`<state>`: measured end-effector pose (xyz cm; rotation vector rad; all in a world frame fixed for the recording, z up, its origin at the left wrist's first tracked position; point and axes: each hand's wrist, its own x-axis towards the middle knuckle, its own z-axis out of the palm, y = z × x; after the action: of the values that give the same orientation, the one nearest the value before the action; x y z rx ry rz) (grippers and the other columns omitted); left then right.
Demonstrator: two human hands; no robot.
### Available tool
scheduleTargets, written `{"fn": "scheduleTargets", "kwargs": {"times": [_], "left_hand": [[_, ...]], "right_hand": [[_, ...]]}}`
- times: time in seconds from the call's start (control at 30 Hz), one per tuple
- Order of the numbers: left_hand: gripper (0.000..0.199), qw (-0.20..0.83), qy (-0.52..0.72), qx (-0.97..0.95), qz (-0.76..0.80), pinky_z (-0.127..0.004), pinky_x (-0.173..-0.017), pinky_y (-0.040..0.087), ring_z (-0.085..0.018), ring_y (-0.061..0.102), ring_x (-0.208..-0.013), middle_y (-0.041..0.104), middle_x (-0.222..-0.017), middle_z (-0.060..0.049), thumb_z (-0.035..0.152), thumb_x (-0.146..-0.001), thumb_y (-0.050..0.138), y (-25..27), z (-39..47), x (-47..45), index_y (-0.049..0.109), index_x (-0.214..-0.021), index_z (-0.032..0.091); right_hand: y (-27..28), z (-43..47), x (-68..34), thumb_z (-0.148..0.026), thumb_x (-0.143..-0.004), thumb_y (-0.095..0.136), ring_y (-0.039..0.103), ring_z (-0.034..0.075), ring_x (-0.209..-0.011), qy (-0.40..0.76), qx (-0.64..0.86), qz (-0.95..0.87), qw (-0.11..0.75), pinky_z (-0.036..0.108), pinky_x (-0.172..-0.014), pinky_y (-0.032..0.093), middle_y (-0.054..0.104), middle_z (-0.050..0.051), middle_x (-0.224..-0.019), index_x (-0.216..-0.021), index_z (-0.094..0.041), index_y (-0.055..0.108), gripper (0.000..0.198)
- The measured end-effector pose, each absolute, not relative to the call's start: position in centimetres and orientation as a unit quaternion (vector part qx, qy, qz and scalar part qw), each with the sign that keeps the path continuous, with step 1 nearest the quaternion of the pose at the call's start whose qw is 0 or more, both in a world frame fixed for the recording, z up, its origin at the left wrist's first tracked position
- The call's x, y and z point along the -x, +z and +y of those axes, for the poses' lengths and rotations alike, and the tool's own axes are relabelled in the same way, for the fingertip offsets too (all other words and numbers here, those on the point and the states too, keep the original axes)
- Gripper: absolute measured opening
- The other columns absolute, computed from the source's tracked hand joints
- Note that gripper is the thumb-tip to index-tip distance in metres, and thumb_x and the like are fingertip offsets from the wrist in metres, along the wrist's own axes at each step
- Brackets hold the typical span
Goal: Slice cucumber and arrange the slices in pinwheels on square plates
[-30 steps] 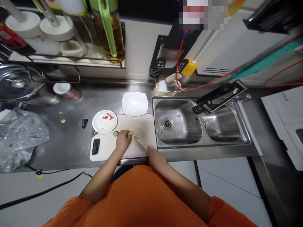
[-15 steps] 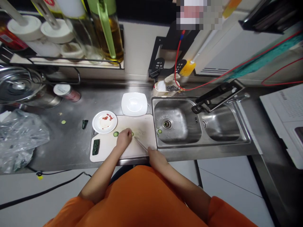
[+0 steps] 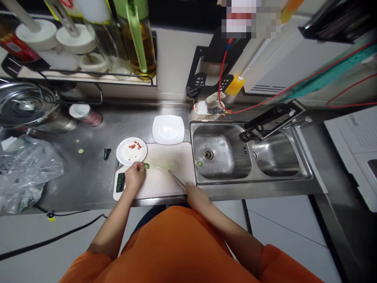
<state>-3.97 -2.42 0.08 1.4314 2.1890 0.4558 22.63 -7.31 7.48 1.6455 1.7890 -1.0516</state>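
Left of frame centre, the cucumber slice (image 3: 146,166) meets my left hand (image 3: 134,177), its grip unclear, while my separate right hand (image 3: 196,194) clasps the knife (image 3: 177,180).

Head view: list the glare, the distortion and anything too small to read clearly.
In the head view, bright glints in the sink and on the square plate; head view again, apparent wide-angle stretch tilting the oil bottle; same head view, fingertip detail on the left hand too small to read.
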Motion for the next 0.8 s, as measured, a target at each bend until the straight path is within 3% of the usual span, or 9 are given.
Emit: {"fn": "scheduleTargets", "kwargs": {"times": [0.2, 0.37, 0.47, 0.63, 0.8], "left_hand": [[0.02, 0.221, 0.164, -0.536, 0.798, -0.028, -0.07, 0.044, -0.019, 0.063, -0.074, 0.07, -0.082, -0.004, 0.028, -0.081, 0.049, -0.4, -2.6, 4.0, 0.065, -0.089, 0.021], [0.024, 0.23, 0.182, -0.538, 0.79, -0.03, -0.077, 0.045, -0.02, 0.064, -0.081, 0.071, -0.087, -0.005, 0.029, -0.082, 0.047, -0.5, -2.9, 4.2, 0.066, -0.094, 0.02], [0.024, 0.223, 0.193, -0.549, 0.782, -0.031, -0.079, 0.045, -0.021, 0.063, -0.082, 0.07, -0.087, -0.006, 0.03, -0.082, 0.048, -0.4, -3.1, 4.1, 0.066, -0.094, 0.019], [0.025, 0.203, 0.198, -0.566, 0.774, -0.032, -0.079, 0.046, -0.021, 0.062, -0.081, 0.068, -0.084, -0.007, 0.032, -0.08, 0.049, -0.5, -3.4, 4.0, 0.067, -0.091, 0.018], [0.024, 0.205, 0.197, -0.578, 0.765, -0.032, -0.079, 0.046, -0.022, 0.062, -0.082, 0.068, -0.087, -0.007, 0.031, -0.08, 0.048, -0.5, -3.6, 4.0, 0.067, -0.09, 0.019]], "right_hand": [[7.1, -7.6, -23.4, -0.005, -0.081, 0.041, 0.062, 0.023, -0.093, -0.386, -0.597, 0.669, 0.215, 0.029, -0.077, 0.044, 0.065, 0.014, -0.099, -0.121, -0.015, 0.051, 0.043], [7.2, -8.4, -25.0, -0.014, -0.085, 0.04, 0.053, 0.02, -0.111, -0.404, -0.579, 0.708, 0.018, 0.032, -0.096, 0.04, 0.056, 0.013, -0.119, -0.133, -0.015, 0.045, 0.048], [7.0, -8.7, -25.3, -0.012, -0.085, 0.038, 0.047, 0.019, -0.118, -0.384, -0.603, 0.698, -0.038, 0.032, -0.101, 0.037, 0.048, 0.015, -0.127, -0.143, -0.012, 0.033, 0.059], [5.0, -8.2, -23.6, 0.0, -0.078, 0.034, 0.046, 0.024, -0.119, -0.267, -0.7, 0.662, 0.039, 0.033, -0.096, 0.041, 0.033, 0.022, -0.138, -0.147, -0.007, 0.025, 0.07], [2.1, -7.2, -21.2, 0.0, -0.083, 0.031, 0.048, 0.024, -0.118, -0.183, -0.75, 0.629, 0.096, 0.034, -0.094, 0.043, 0.037, 0.021, -0.136, -0.147, -0.011, 0.025, 0.065]]}}
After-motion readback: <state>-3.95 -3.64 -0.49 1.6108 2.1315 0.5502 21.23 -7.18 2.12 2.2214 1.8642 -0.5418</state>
